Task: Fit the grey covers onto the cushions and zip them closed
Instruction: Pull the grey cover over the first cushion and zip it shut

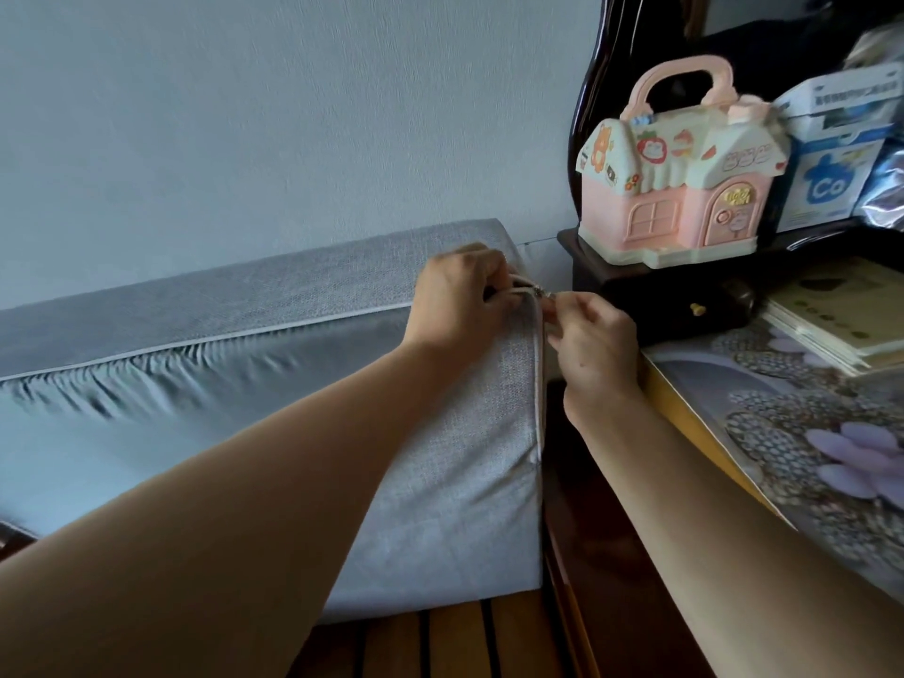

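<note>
- Cushion: one long block, already inside its grey cover, standing on edge on the slatted wooden seat and leaning against the pale wall. The smooth panel of the cover is puckered just under a piped seam.
- Zip: runs up the near end of the cushion along the right-hand corner; its teeth look closed from the bottom up to the slider, which sits near the top corner.
- My left hand: fingers curled, pinching the cover fabric at the top corner, right beside the slider.
- My right hand: fingertips pinched on the zip pull, touching the slider from the right.
- Desk: to my right, just beside the cushion end, with a yellow edge and a flower-patterned covering.
- Dark wooden box: on the desk, a small brass knob on its front; closed, contents not visible.
- Pink toy house case: stands on the dark box, carrying handle on top, stickers on the roof, door and window closed; I cannot tell what is in it.
- Blue and white carton: behind the toy house, closed as far as I can see.
- Stack of flat yellowish boards or booklets: lying on the desk at the far right.
</note>
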`<action>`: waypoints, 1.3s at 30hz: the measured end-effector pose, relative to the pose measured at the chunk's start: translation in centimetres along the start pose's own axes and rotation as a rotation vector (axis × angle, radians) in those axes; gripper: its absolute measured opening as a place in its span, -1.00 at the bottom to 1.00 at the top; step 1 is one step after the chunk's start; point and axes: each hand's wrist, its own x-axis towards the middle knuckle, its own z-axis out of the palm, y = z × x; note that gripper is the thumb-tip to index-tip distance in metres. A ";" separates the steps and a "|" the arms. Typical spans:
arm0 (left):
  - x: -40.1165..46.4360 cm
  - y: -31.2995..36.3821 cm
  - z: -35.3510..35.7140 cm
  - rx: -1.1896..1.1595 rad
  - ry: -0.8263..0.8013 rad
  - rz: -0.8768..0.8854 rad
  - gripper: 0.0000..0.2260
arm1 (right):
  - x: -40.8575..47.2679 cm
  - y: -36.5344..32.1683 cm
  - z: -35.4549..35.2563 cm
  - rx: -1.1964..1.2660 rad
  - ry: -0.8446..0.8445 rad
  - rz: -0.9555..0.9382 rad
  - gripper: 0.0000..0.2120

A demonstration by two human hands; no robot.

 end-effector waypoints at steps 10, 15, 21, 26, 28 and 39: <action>-0.4 -1.8 -3.5 0.171 -0.003 -0.142 -0.94 | 0.2 -1.7 1.4 -0.192 0.057 -0.186 -0.82; -0.2 -2.1 -3.7 0.185 -0.018 -0.124 -0.93 | -0.8 -3.5 2.8 -0.456 -0.006 -0.461 -0.84; -3.4 -4.6 -5.5 0.362 -0.038 0.045 -0.69 | -1.7 -3.2 2.9 -0.567 -0.026 -0.524 -0.85; -6.4 -10.1 -11.0 0.579 -0.093 0.032 -0.60 | -2.1 -2.9 3.8 -0.628 0.021 -0.523 -0.87; -7.6 -12.2 -13.3 0.612 -0.088 -0.014 -0.62 | -2.0 -3.0 4.0 -0.658 0.029 -0.515 -0.86; -7.3 -16.1 -16.4 0.534 -0.015 -0.175 -0.93 | -4.0 -1.5 8.6 -0.690 0.098 -0.649 -0.77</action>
